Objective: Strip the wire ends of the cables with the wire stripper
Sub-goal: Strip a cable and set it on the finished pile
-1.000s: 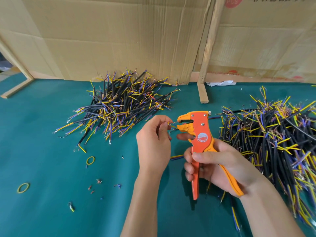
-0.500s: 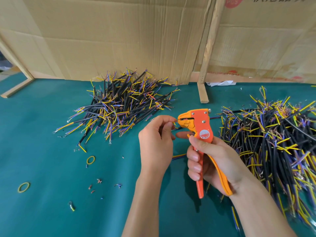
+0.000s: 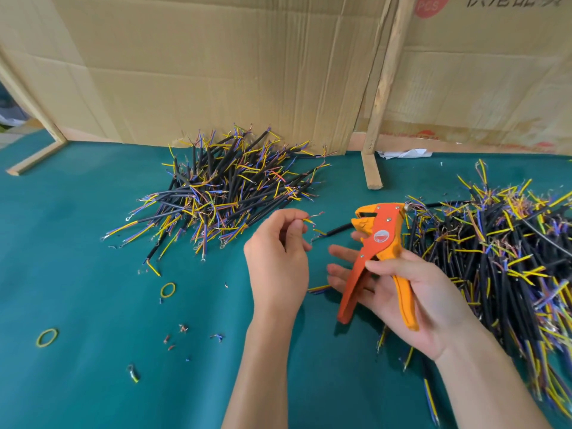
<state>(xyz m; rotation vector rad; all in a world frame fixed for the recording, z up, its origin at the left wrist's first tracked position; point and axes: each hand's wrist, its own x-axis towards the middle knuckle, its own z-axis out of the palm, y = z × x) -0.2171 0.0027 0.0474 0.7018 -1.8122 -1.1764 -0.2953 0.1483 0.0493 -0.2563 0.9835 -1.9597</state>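
Note:
My left hand [image 3: 278,261] pinches a thin yellow wire end [image 3: 310,220] with bare copper showing at its tip. The black cable [image 3: 338,231] it belongs to runs right, toward the stripper. My right hand [image 3: 411,292] holds the orange wire stripper [image 3: 378,239], thumb over its body, fingers stretched beneath. The handles are spread apart, and the jaws stand clear of the wire, a little to its right. One heap of black cables with yellow and blue wire ends [image 3: 229,193] lies behind my left hand. Another cable heap [image 3: 501,252] fills the right side.
Green cloth covers the table [image 3: 93,305]. Yellow rubber bands [image 3: 167,289] [image 3: 47,337] and small insulation scraps [image 3: 182,329] lie at the front left. A cardboard wall [image 3: 216,72] and a wooden post [image 3: 373,173] close off the back.
The stripper's jaws were closed on the wire at my left fingertips. They have since come off it, the handles have spread, and the wire end shows bare copper.

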